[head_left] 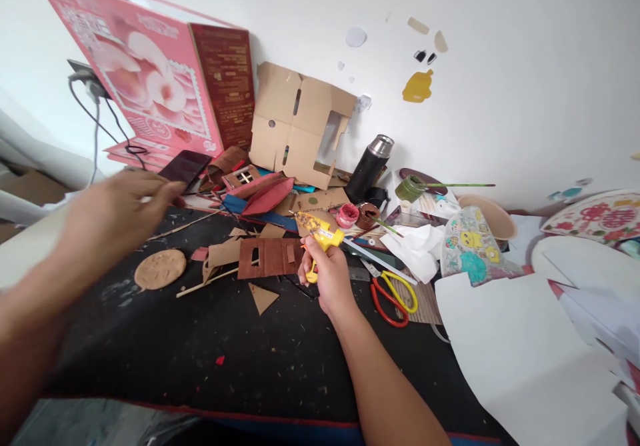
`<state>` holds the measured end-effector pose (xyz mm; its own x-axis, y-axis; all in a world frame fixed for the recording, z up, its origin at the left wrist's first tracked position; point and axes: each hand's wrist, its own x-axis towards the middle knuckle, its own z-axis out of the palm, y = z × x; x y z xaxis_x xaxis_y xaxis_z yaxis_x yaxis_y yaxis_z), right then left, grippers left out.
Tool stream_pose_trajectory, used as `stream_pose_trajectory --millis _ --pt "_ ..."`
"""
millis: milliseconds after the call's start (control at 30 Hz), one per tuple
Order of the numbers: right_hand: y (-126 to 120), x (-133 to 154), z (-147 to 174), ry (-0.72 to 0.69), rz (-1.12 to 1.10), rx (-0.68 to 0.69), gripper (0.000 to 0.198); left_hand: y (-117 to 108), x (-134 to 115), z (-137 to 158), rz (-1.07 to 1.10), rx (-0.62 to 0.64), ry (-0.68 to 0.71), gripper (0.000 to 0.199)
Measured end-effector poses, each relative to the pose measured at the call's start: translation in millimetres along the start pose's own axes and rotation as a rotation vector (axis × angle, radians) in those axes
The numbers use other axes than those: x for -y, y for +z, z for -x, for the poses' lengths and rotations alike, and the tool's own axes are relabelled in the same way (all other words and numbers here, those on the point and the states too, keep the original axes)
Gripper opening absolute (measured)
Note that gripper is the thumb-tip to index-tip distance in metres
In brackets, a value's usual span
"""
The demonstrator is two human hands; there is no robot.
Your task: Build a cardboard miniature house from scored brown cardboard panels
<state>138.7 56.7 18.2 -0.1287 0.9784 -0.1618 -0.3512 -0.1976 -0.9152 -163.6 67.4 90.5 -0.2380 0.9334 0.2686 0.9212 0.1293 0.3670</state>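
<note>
My right hand [332, 274] is wrapped round the handle of a yellow hot glue gun [327, 235], its nozzle pointing up and to the left. Just left of that hand lies a brown-painted cardboard piece [274, 259] with a small window cut in it. My left hand [117, 209] is raised at the left, smeared by motion. Its fingers bend toward a dark phone [185, 167]; a small whitish spot shows by them, too blurred to name. Below it on the black table [200, 359] rests a round tan disc [160, 269]. A cardboard triangle [263, 297] lies near the middle.
Behind stand a pink box [150, 79], an upright cardboard sheet [280, 109] and a black thermos [367, 169]. Open paint jars [347, 215] sit beside the glue gun. Scissors [390, 299] with red and yellow handles lie right of my right hand. White paper [530, 346] covers the right side.
</note>
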Motion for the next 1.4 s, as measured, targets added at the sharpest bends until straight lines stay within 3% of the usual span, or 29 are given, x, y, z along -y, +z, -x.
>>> stream_pose_trajectory --millis 133,267,367,567,700,867,1033,1167,1300,1400 --pt "-1 1 -1 -0.018 -0.017 -0.009 0.051 35 -45 9 0.084 0.102 0.474 0.048" --pt "-2 1 -1 -0.022 -0.039 -0.011 0.050 60 -67 21 0.081 0.297 0.666 0.045" --pt "-2 1 -1 -0.013 -0.036 0.001 0.049 73 -74 26 0.049 0.360 0.700 0.045" --pt "-3 -2 -1 -0.013 -0.020 0.025 0.049 86 -78 28 0.144 0.374 0.622 0.044" --pt "-3 -2 1 -0.018 -0.005 0.030 0.047 87 -75 25 0.348 0.343 0.484 0.041" --pt "0 2 3 -0.028 0.021 0.018 0.051 80 -65 14 0.730 0.337 0.150 0.041" --pt "2 4 6 -0.050 0.074 0.020 0.055 71 -71 13 1.310 0.364 -0.271 0.054" --pt "2 3 10 -0.074 0.102 0.039 0.055 68 -80 18 1.442 0.314 -0.302 0.042" --pt "4 2 13 -0.092 0.124 0.053 0.055 74 -83 20 1.521 0.124 -0.255 0.032" --pt "5 1 13 -0.109 0.155 0.049 0.054 80 -82 20 1.532 0.079 -0.221 0.032"
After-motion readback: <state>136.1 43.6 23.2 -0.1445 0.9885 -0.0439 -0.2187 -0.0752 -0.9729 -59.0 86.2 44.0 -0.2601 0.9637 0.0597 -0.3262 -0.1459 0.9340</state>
